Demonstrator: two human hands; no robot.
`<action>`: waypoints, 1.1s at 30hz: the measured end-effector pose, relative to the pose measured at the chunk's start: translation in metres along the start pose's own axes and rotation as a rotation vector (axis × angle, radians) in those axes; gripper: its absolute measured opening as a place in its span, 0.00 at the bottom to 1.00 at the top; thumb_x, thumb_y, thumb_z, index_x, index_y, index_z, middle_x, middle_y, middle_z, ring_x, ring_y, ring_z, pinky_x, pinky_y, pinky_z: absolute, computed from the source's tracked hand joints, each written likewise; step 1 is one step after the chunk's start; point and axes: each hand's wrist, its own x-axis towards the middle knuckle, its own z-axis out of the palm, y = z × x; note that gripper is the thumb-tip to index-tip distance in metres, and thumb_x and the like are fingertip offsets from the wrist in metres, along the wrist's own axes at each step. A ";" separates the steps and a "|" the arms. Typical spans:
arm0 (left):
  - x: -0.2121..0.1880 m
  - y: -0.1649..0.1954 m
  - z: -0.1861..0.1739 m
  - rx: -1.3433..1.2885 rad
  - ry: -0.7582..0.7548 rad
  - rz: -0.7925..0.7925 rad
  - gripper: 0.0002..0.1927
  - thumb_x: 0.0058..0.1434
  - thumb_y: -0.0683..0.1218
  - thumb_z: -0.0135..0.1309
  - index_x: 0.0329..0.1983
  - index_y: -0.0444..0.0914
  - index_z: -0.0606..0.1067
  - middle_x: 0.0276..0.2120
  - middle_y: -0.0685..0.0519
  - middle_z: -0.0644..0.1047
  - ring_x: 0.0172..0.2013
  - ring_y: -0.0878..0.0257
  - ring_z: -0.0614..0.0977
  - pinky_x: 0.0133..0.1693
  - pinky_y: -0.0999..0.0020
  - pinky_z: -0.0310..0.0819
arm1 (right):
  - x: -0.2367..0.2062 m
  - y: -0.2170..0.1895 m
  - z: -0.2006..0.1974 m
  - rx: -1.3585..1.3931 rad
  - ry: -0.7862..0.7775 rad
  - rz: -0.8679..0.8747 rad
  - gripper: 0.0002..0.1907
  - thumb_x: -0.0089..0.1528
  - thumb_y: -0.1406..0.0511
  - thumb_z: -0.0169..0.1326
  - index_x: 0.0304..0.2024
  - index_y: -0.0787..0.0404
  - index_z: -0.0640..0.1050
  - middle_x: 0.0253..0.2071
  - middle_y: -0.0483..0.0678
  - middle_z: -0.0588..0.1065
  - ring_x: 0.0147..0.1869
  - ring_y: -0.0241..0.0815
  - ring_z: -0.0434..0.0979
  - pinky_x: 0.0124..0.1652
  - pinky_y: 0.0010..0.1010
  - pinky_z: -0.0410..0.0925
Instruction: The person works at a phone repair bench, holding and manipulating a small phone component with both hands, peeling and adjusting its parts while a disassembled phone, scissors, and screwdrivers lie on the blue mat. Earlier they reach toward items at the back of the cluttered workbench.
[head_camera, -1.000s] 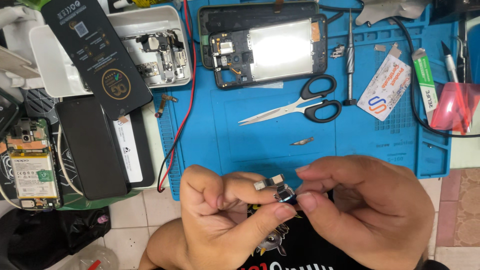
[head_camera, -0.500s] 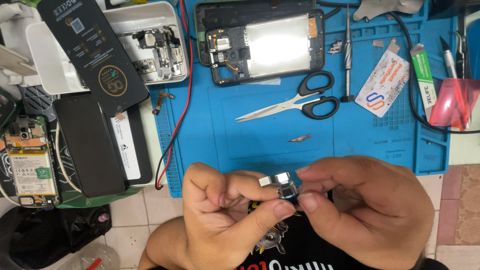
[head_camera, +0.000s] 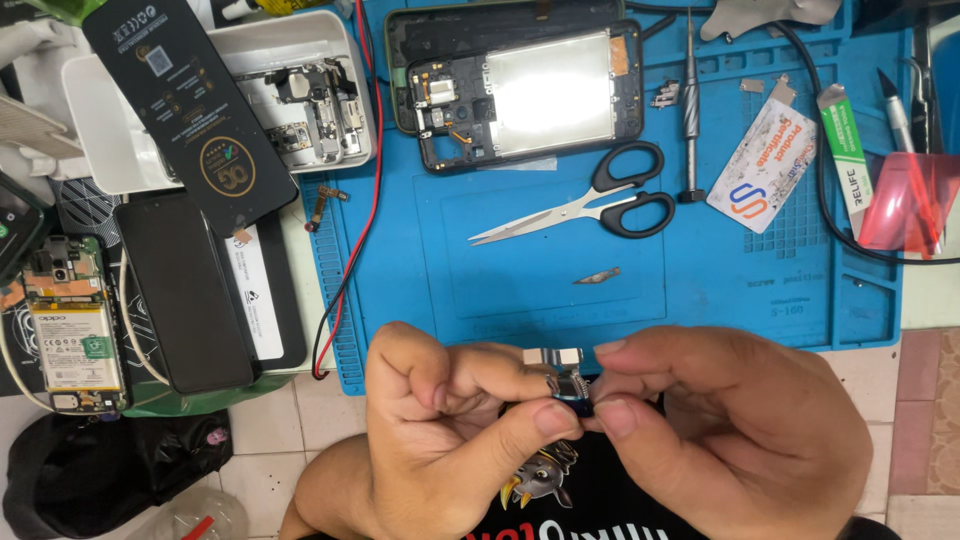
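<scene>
My left hand (head_camera: 440, 430) and my right hand (head_camera: 730, 430) meet just below the front edge of the blue work mat (head_camera: 540, 290). Between their fingertips they pinch a small metal phone part (head_camera: 566, 378) with a silvery end. Both thumbs and forefingers press on it, so most of it is hidden. On the mat's far side lies an opened phone (head_camera: 520, 95) with its insides showing. A pair of black-handled scissors (head_camera: 590, 205) rests below it.
A screwdriver (head_camera: 690, 110), a plastic card (head_camera: 762, 165), a red pick (head_camera: 915, 200) and a tiny metal scrap (head_camera: 598, 275) lie on the mat. A white tray (head_camera: 230, 100) of parts, a black battery (head_camera: 185, 105), dark phones (head_camera: 185, 295) and an open phone (head_camera: 70, 325) sit left.
The hands have kept their pinch on the small part, turning it slightly between the fingertips. The view has shifted a little; nothing on the mat has moved.
</scene>
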 end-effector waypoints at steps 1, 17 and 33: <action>0.000 0.000 0.000 0.004 0.003 0.004 0.29 0.66 0.23 0.55 0.47 0.40 0.51 0.44 0.31 0.80 0.44 0.52 0.85 0.47 0.59 0.85 | 0.000 0.000 0.000 0.014 -0.003 0.001 0.17 0.57 0.74 0.64 0.48 0.68 0.79 0.35 0.48 0.83 0.39 0.32 0.85 0.38 0.21 0.78; -0.003 -0.006 0.002 0.065 0.014 0.031 0.30 0.64 0.23 0.57 0.46 0.40 0.52 0.45 0.33 0.80 0.44 0.56 0.85 0.49 0.63 0.84 | 0.004 -0.003 -0.006 -0.186 -0.028 -0.088 0.17 0.55 0.72 0.67 0.47 0.63 0.80 0.36 0.44 0.83 0.40 0.29 0.85 0.39 0.19 0.76; -0.009 -0.013 -0.007 0.305 -0.017 0.126 0.29 0.64 0.24 0.60 0.47 0.40 0.54 0.44 0.37 0.80 0.46 0.59 0.82 0.52 0.65 0.80 | 0.004 0.017 -0.003 0.082 -0.073 0.020 0.21 0.59 0.75 0.61 0.55 0.68 0.75 0.40 0.50 0.83 0.43 0.33 0.83 0.41 0.24 0.77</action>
